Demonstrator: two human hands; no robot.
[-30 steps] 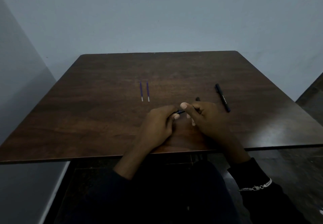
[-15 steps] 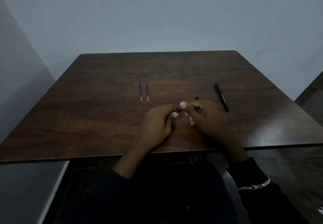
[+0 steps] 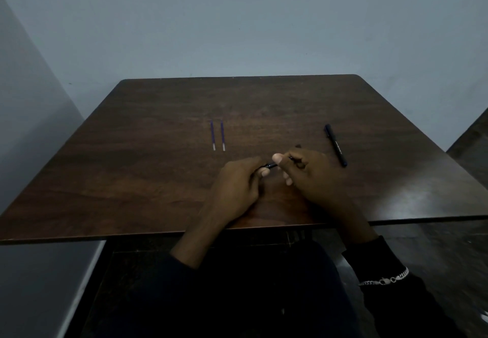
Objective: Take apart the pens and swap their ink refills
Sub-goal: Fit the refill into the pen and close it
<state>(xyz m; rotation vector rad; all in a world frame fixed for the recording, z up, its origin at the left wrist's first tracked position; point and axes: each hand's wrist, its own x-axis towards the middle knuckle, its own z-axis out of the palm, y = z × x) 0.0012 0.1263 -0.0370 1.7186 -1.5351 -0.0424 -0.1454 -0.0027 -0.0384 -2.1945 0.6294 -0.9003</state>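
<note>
Both hands are meeting toward the six o'clock edge of the table (image 3: 126, 184), working on a dark pen (image 3: 271, 165). The left hand (image 3: 237, 187) is pinching the pen's tip end with curled fingers, and the right hand (image 3: 314, 176) is gripping the barrel, thumb and forefinger closed on it and the other fingers tucked under. Only a short stretch of the pen is showing between them. Two purple refills (image 3: 212, 135) are lying side by side, not touching, at about eleven o'clock from the hands, so both seem to be out already. A second black pen (image 3: 336, 145) is lying at two o'clock from the right hand, well apart from it; whether it is hollow I cannot tell. By my reading the dismantling is nearly done, while the swap itself is waiting: each refill goes into the other barrel, then both pens get closed up.
</note>
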